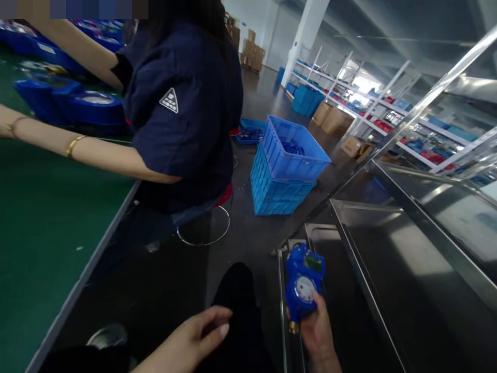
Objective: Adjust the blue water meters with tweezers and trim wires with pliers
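My right hand grips a blue water meter by its lower end, the thumb on the edge of its round white dial. A small grey display sits above the dial, and a brass threaded end sticks out at the bottom. The meter is over the near end of a metal rack with shelves. Above my dark-clad leg, my left hand holds nothing; its fingers are curved, with a gap between thumb and forefinger.
A co-worker in a navy shirt sits at the green-topped table on the left, where more blue meters lie. Stacked blue crates stand on the floor ahead. Long shelving and cardboard boxes are farther back.
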A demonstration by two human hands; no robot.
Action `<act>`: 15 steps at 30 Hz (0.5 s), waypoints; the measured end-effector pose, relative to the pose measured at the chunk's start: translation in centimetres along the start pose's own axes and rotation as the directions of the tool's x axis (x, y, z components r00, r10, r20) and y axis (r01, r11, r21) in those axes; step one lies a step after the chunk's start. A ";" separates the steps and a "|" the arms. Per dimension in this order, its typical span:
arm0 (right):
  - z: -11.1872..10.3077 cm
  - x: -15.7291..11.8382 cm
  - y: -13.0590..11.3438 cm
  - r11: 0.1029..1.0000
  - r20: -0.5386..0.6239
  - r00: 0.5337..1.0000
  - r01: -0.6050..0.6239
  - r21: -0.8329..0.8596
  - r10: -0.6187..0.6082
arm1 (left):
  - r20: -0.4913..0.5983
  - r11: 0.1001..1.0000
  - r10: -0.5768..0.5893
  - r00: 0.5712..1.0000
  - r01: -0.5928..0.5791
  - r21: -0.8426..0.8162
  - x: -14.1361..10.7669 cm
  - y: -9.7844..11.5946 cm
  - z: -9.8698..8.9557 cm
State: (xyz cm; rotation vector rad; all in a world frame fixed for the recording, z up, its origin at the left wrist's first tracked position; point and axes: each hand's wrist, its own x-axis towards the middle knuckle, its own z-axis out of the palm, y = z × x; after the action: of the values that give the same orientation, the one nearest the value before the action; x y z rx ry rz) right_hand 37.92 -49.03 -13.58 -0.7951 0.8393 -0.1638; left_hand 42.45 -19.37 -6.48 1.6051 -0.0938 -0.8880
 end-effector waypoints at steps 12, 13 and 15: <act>5.5 -10.0 8.9 0.979 0.619 0.768 -0.048 -0.199 0.163 | -0.055 0.624 -0.414 0.909 0.239 -0.744 -1.3 -2.9 5.3; 5.4 -9.8 8.7 0.966 0.632 0.749 -0.037 -0.257 0.197 | -0.066 0.599 -0.436 0.898 0.234 -0.766 -1.3 -2.9 5.3; 4.7 -8.8 7.6 0.930 0.586 0.778 0.005 -0.367 0.227 | -0.071 0.559 -0.440 0.895 0.211 -0.802 -1.3 -2.8 5.4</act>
State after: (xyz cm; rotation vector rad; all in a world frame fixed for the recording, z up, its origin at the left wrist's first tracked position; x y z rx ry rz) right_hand 34.07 -37.31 -11.60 -1.0501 0.2735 0.3629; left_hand 37.25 -22.32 -8.13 0.8760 0.7398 -0.8128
